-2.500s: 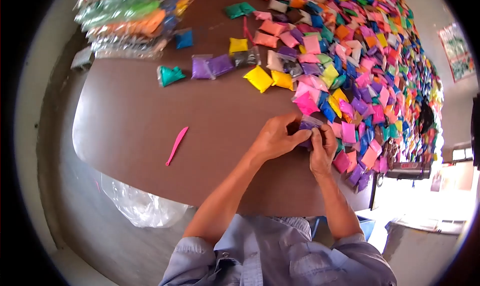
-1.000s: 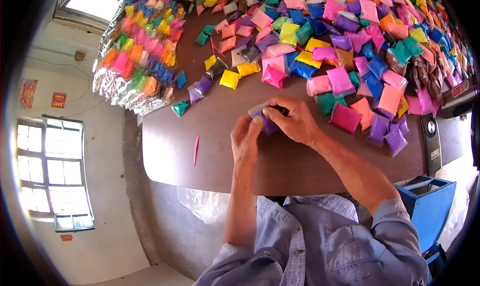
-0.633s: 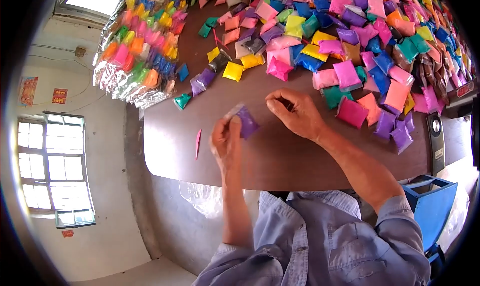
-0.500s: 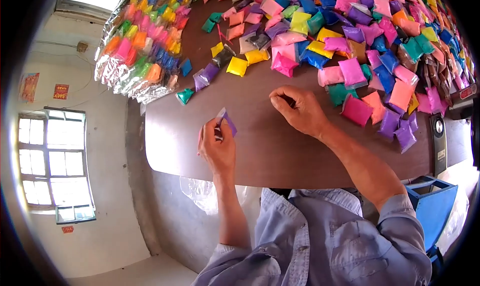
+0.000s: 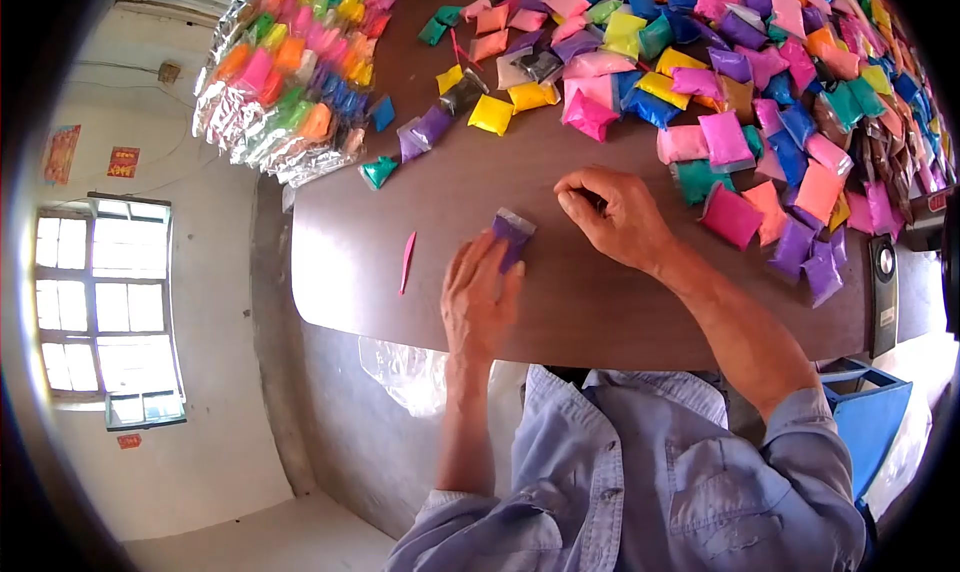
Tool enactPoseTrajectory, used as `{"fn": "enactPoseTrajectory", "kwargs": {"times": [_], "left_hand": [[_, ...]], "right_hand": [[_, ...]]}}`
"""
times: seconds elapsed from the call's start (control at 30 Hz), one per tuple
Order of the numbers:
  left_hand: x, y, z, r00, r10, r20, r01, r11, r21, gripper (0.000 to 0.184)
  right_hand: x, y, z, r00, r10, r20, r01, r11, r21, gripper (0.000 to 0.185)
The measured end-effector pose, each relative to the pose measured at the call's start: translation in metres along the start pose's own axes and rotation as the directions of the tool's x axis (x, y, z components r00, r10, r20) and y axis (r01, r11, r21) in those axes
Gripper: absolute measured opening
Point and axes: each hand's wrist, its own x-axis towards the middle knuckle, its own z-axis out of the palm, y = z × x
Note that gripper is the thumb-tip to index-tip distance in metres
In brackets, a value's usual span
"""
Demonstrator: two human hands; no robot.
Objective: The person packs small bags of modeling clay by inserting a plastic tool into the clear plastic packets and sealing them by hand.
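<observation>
My left hand [image 5: 478, 297] lies over the table with its fingers stretched out, slightly blurred. Its fingertips are at the lower edge of a small purple packet [image 5: 514, 234] with a clear sealed end; they are not wrapped round it. To the left, a thin pink plastic stick [image 5: 407, 263], which looks like a modelling tool, lies on the brown table [image 5: 370, 302]. My right hand [image 5: 617, 217] is closed, its fingers curled and thumb bent in, resting near the table's middle. Whatever it may hold is hidden.
Loose colourful packets [image 5: 720, 137] are heaped across the back and right. A stack of bagged packets in clear film [image 5: 290, 102] stands at the left. A teal packet [image 5: 378, 172] lies near it. A blue stool [image 5: 865, 412] is beside the table at right.
The purple packet has left my left hand's grip and lies farther right on the table. The pink stick now lies on the table too. My right hand stays closed in about the same place.
</observation>
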Motion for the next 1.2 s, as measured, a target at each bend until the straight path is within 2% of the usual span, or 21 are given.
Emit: {"fn": "enactPoseTrajectory", "kwargs": {"times": [0.03, 0.1, 0.17, 0.33, 0.43, 0.5, 0.53, 0.57, 0.63, 0.7, 0.77, 0.83, 0.9, 0.97, 1.03, 1.1, 1.13, 1.2], "left_hand": [[-0.003, 0.0, 0.005, 1.0, -0.003, 0.0, 0.003, 1.0, -0.001, 0.036], [-0.006, 0.001, 0.013, 1.0, 0.015, 0.008, -0.016, 0.993, 0.113, 0.039], [-0.007, 0.003, 0.012, 1.0, 0.011, 0.0, -0.011, 0.994, 0.11, 0.043], [-0.006, 0.021, -0.001, 0.988, -0.137, 0.07, 0.134, 0.99, 0.041, 0.047], [-0.011, 0.026, 0.002, 0.991, -0.124, 0.043, 0.124, 0.992, -0.015, 0.048], [-0.013, 0.024, 0.003, 0.995, -0.101, 0.014, 0.101, 0.994, -0.027, 0.046], [-0.014, 0.021, 0.002, 0.997, -0.074, -0.013, 0.074, 0.997, -0.038, 0.045], [-0.016, 0.016, 0.0, 0.997, -0.078, -0.014, 0.078, 0.997, -0.028, 0.045], [-0.02, 0.0, -0.004, 0.984, -0.176, -0.038, 0.165, 0.965, -0.206, 0.039], [-0.018, -0.023, -0.018, 0.975, -0.209, -0.081, 0.183, 0.951, -0.251, 0.032], [-0.011, -0.051, -0.033, 0.924, -0.363, -0.123, 0.354, 0.931, -0.084, 0.029], [-0.01, -0.094, -0.036, 0.942, -0.243, -0.232, 0.296, 0.927, 0.232, 0.028], [-0.008, -0.124, -0.036, 0.933, -0.275, -0.233, 0.329, 0.913, 0.239, 0.026], [-0.003, -0.134, -0.038, 0.843, -0.526, -0.112, 0.532, 0.847, 0.022, 0.019], [-0.002, -0.133, -0.039, 0.839, -0.531, -0.12, 0.535, 0.845, 0.004, 0.014], [-0.001, -0.132, -0.038, 0.903, -0.409, -0.131, 0.424, 0.897, 0.123, 0.012], [0.003, -0.12, -0.038, 0.904, -0.407, -0.128, 0.422, 0.899, 0.122, 0.012], [0.0, -0.088, -0.034, 0.888, -0.458, -0.03, 0.448, 0.879, -0.165, 0.012]], "right_hand": [[-0.001, 0.001, 0.001, 1.0, 0.001, 0.002, -0.001, 1.0, -0.001, 0.007], [-0.002, 0.001, 0.001, 0.999, -0.038, -0.009, 0.038, 0.999, -0.032, 0.006], [-0.002, 0.001, 0.0, 0.998, -0.061, 0.001, 0.061, 0.997, -0.057, 0.005], [-0.007, -0.003, 0.003, 0.993, -0.105, 0.049, 0.111, 0.983, -0.147, 0.004], [-0.016, -0.008, 0.009, 0.98, -0.194, 0.055, 0.2, 0.967, -0.156, 0.009], [-0.02, -0.015, 0.016, 0.928, -0.362, 0.083, 0.371, 0.905, -0.207, 0.014], [-0.023, -0.015, 0.018, 0.92, -0.354, 0.171, 0.387, 0.893, -0.232, 0.021], [-0.026, -0.016, 0.02, 0.918, -0.358, 0.171, 0.389, 0.894, -0.221, 0.021], [-0.03, -0.017, 0.026, 0.883, -0.385, 0.269, 0.458, 0.833, -0.312, 0.027], [-0.031, -0.015, 0.028, 0.879, -0.352, 0.322, 0.451, 0.832, -0.322, 0.032], [-0.031, -0.014, 0.028, 0.861, -0.381, 0.338, 0.493, 0.79, -0.365, 0.032], [-0.031, -0.014, 0.028, 0.859, -0.368, 0.357, 0.491, 0.79, -0.368, 0.032], [-0.031, -0.012, 0.03, 0.859, -0.353, 0.371, 0.486, 0.789, -0.375, 0.032], [-0.032, -0.008, 0.032, 0.859, -0.365, 0.36, 0.494, 0.776, -0.393, 0.028], [-0.033, -0.009, 0.031, 0.862, -0.352, 0.364, 0.488, 0.772, -0.407, 0.027], [-0.032, -0.008, 0.031, 0.861, -0.346, 0.372, 0.488, 0.768, -0.415, 0.026], [-0.031, -0.007, 0.031, 0.853, -0.355, 0.383, 0.504, 0.755, -0.42, 0.026], [-0.033, -0.005, 0.03, 0.843, -0.358, 0.401, 0.517, 0.745, -0.422, 0.026]]}}
